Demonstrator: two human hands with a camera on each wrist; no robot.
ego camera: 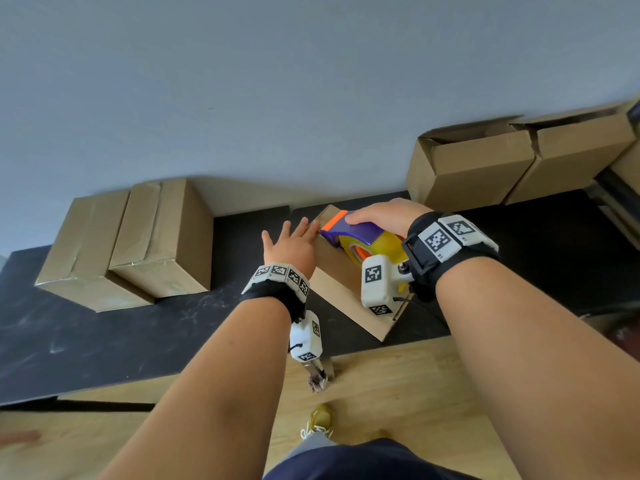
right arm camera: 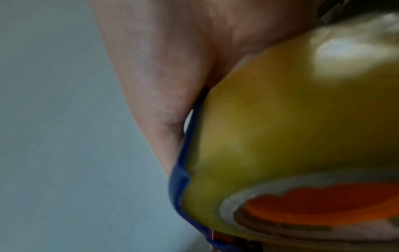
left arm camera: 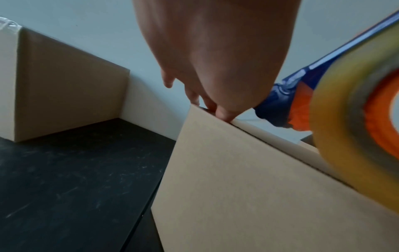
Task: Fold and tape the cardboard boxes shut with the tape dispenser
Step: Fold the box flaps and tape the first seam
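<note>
Right, the plain brown cardboard box [ego camera: 341, 271] sits on the black scuffed table top [ego camera: 104, 334] directly in front of the person, turned at an angle, and the blue-and-orange tape dispenser with its yellowish roll of clear tape [ego camera: 360, 233] rides on top of it near the far end. The right hand [ego camera: 384, 214] is wrapped over the dispenser's blue body, fingers curled round it in a firm hold. The left hand [ego camera: 291, 247] lies spread and flat along the box's left top edge, and the left wrist view shows the fingertips [left arm camera: 224, 116] pressing right on the rim of the top panel. This looks like the taping pass itself. To do it well, the left hand should keep the flaps pinned level so the seam does not spring open, while the right keeps the dispenser's nose down on the cardboard and draws in a straight line along the seam, running over the end edge before cutting. Whether tape already lies on this box cannot be told from here. Off to the left, 2 closed brown cardboard boxes [ego camera: 138, 244] stand side by side; at the back right, 2 open-flapped brown cardboard boxes [ego camera: 485, 171] wait by the grey wall [ego camera: 242, 81].
</note>
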